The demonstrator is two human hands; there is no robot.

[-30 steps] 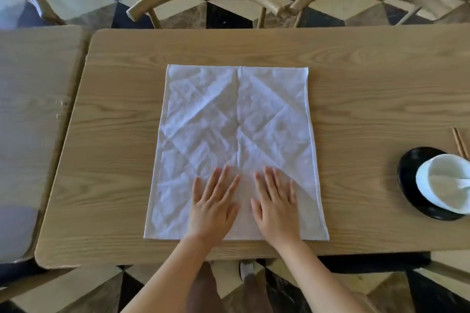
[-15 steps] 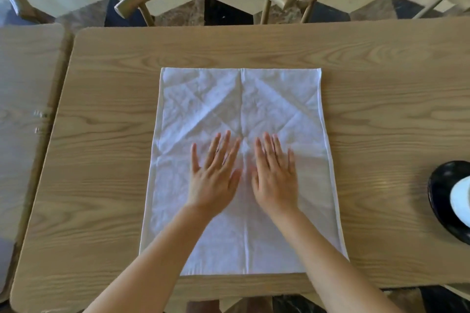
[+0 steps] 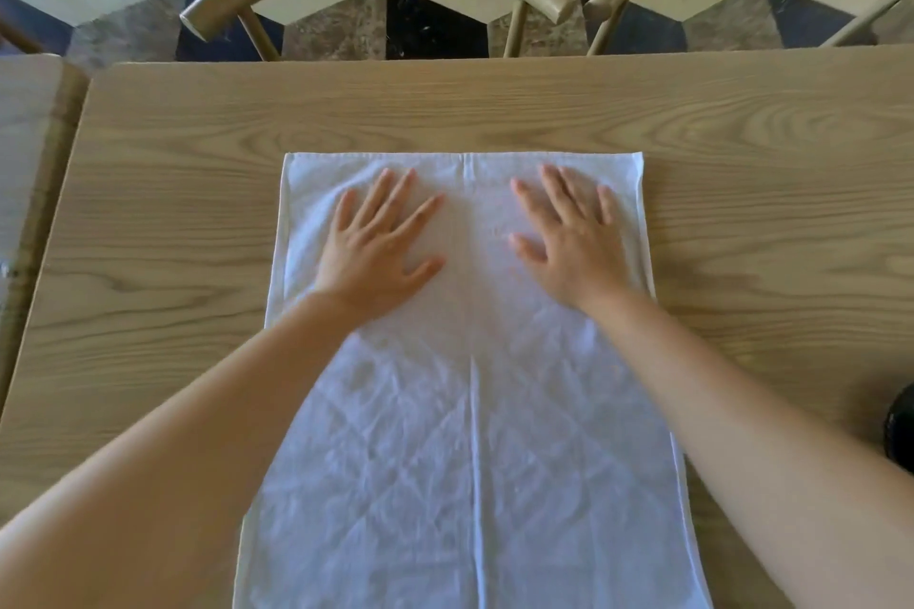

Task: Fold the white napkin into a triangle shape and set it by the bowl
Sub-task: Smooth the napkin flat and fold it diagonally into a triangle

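On the napkin point(image 3: 470, 435) — both hands point(image 3: 378, 245) flat, fingers spread.

The napkin point(image 3: 470, 410) is white with faint diagonal creases. The counter point(image 3: 742, 163) is pale oak-grained wood. Beyond the counter, the floor point(image 3: 430, 20) shows black, cream and brown cube tiles.

You are working at a light wooden table point(image 3: 742, 124) with pronounced grain, filling most of the frame. A white napkin point(image 3: 470, 460) lies flat and unfolded at its centre, running off the bottom edge, creased down the middle and diagonally. A dark round object point(image 3: 902, 430) sits at the right edge, cut off. A second wooden surface point(image 3: 24, 139) adjoins at the left.
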